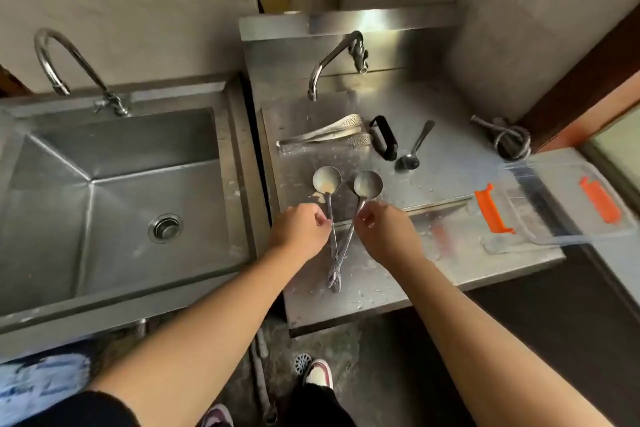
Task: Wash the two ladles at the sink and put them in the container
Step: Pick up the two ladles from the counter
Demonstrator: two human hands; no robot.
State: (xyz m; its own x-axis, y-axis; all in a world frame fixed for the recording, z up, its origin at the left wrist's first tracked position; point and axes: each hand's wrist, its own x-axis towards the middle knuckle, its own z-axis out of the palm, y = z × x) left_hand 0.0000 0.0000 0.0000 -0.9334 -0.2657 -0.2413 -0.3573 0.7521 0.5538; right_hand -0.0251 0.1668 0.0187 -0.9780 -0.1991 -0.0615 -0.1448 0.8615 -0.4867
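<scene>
A: Two ladles lie on the wet steel counter (450, 163), bowls up. The left ladle (327, 180) and the right ladle (367, 184) cross at their handle ends, near the front edge. The left hand (298, 232) pinches one handle, the right hand (388, 236) pinches the other.

B: What might go wrong?

A: Those crossed handles, I think. Lifting one could drag or flip the other, and pale residue in the bowls could spill. Wet, thin handles in a fingertip grip may slip.

B: And around them?

A: Tongs (325, 133), a black-handled tool (382, 137) and a small spoon (414, 149) lie just beyond the bowls. The sink (114, 166) sits well to the left, over a raised rim. The clear container (568, 198) with orange clips overhangs the counter's right end; a heavy drop there could tip it.
</scene>
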